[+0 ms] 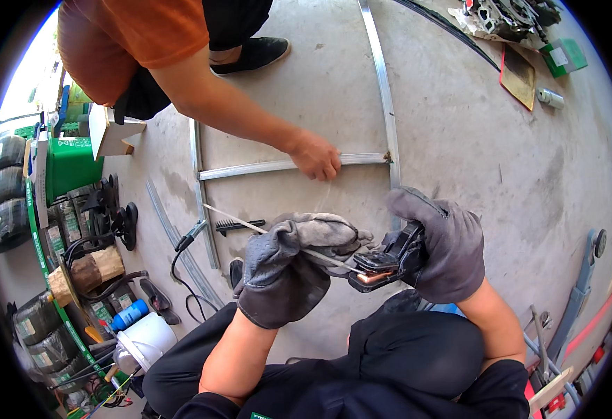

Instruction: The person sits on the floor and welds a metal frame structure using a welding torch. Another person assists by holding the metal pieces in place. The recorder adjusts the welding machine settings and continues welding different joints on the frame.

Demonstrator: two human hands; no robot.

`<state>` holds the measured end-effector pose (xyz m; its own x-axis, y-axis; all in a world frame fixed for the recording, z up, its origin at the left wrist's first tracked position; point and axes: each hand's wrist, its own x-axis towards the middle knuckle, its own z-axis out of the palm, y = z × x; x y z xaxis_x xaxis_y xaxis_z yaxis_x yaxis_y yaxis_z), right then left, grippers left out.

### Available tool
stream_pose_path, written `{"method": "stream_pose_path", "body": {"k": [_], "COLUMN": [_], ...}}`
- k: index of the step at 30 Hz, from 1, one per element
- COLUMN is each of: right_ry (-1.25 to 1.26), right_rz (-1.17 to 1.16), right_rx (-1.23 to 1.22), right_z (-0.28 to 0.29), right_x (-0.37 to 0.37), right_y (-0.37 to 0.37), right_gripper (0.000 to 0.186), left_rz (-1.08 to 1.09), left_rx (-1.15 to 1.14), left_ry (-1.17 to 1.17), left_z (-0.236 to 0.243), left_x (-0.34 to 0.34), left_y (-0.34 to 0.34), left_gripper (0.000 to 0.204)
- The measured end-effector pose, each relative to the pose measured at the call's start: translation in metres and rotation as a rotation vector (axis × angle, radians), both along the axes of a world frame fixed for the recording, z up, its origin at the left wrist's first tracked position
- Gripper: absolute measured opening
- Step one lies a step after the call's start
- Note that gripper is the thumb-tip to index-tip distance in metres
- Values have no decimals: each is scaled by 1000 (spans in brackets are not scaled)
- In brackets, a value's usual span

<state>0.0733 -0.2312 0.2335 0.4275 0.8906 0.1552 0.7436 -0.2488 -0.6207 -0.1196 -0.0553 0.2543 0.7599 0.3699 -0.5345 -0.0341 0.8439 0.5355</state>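
Note:
My left hand (288,269) wears a grey leather glove and is closed around a thin pale rod (230,216), which slants across the middle of the view with one end at the jaws of a black electrode holder (383,264). My right hand (435,244), also gloved, grips that holder, whose jaw shows copper inside. Ahead lies a frame of metal channels (229,170). A co-worker's bare hand (316,157) touches its crossbar. Just beyond my left glove is a black brush (226,227) on the concrete.
At left are a clamp with cable (189,236), loose channels (163,209), a white bucket (149,342), a green bin (74,167) and wrapped tyres (6,220). The co-worker (138,31) leans in from above. Back right holds a yellow tray (519,80) and green box (561,59).

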Motion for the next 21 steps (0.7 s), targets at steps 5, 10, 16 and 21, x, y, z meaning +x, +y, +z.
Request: {"method": "stream_pose_path", "body": {"k": [5, 10, 16, 21], "right_ry": [-155, -195, -185, -163], "right_rz": [4, -3, -3, -3], "right_rx": [54, 134, 111, 118], "right_z": [1, -5, -5, -6], "right_x": [0, 0, -1, -2], "right_y": [-3, -1, -5, -5], "right_gripper": [68, 73, 77, 76], "left_rz": [-18, 116, 85, 68], "left_rx": [91, -30, -9, 24], "left_ry": [-36, -62, -26, -17], "left_z": [-5, -3, -6, -4], "left_x": [-14, -17, -18, -12], "left_y": [6, -1, -2, -7], "left_gripper": [48, 27, 31, 34]}}
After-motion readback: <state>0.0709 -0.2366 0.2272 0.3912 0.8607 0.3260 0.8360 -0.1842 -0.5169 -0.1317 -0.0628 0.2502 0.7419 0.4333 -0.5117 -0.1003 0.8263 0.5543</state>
